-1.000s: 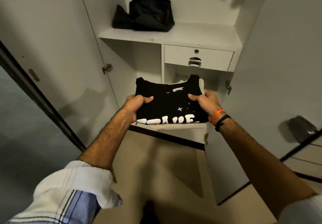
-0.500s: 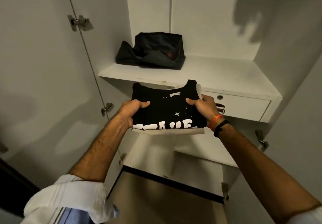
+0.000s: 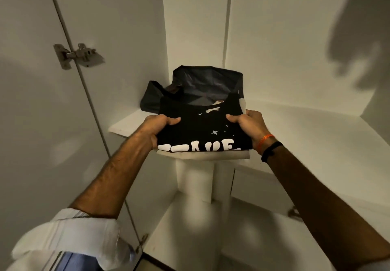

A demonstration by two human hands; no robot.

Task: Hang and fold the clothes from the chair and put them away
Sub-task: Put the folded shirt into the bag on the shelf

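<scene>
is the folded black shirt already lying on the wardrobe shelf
No, the left hand and right hand grip the folded black shirt in the air before the shelf.

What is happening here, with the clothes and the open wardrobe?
A person is putting folded clothes away. The left hand and the right hand grip a black folded shirt lying on a light folded garment, held at the front edge of a white wardrobe shelf. A dark bag sits at the back of that shelf.
</scene>
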